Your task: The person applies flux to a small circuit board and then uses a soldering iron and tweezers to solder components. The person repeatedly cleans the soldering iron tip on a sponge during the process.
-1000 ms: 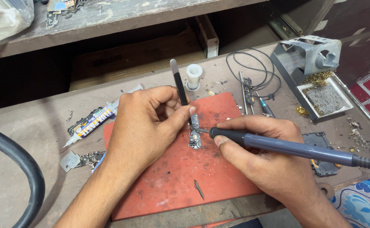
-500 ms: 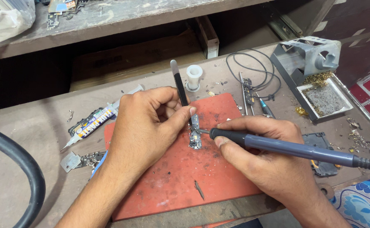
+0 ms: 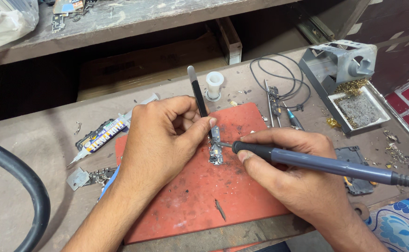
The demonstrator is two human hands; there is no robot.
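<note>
- A small circuit board (image 3: 215,149) lies on a red mat (image 3: 195,196), near the mat's upper middle, between the two hands.
- The left hand (image 3: 160,140) is closed on black tweezers (image 3: 199,95), pinched between thumb and fingers; the tweezers stand tilted, with the lower end down at the top of the board and the pale upper end pointing away.
- The right hand (image 3: 298,182) is closed around a grey-blue soldering iron (image 3: 316,163), held like a pen; its tip touches the board from the right, and its cable end runs off toward the right edge.
- The mat rests on a scuffed worktop (image 3: 36,140).
- Left of the mat lies a syringe (image 3: 104,133) with a printed label, and near it some small metal parts (image 3: 90,176).
- Beyond the mat stands a small white spool (image 3: 214,84).
- To the right, a thin black wire (image 3: 279,77) loops beside a grey iron stand (image 3: 342,63), whose tray holds a grey sponge (image 3: 358,108) and brass wool.
</note>
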